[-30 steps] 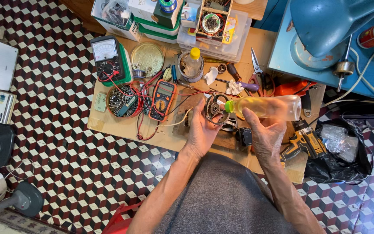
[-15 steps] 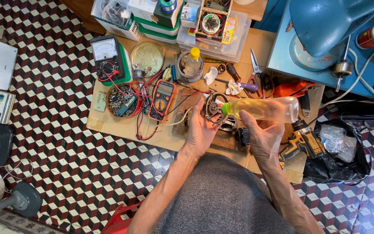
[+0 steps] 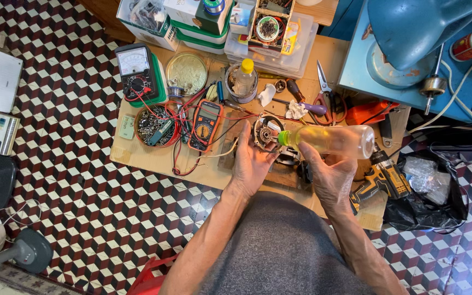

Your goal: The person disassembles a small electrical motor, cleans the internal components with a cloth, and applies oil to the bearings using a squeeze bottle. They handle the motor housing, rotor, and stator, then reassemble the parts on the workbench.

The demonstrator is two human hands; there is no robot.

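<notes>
Tilting a clear bottle (image 3: 334,141) of yellowish liquid over a small round motor (image 3: 267,133).
My right hand (image 3: 331,177) grips the bottle, green nozzle touching the motor; my left hand (image 3: 251,164) cups it on the workbench (image 3: 148,158), beside an orange multimeter (image 3: 205,124).

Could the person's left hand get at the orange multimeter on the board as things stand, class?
Probably yes. The left hand holds a small round motor part, and the orange multimeter lies just to its left on the wooden board. Only loose red and black leads cross the gap; the hand would first have to let go.
</notes>
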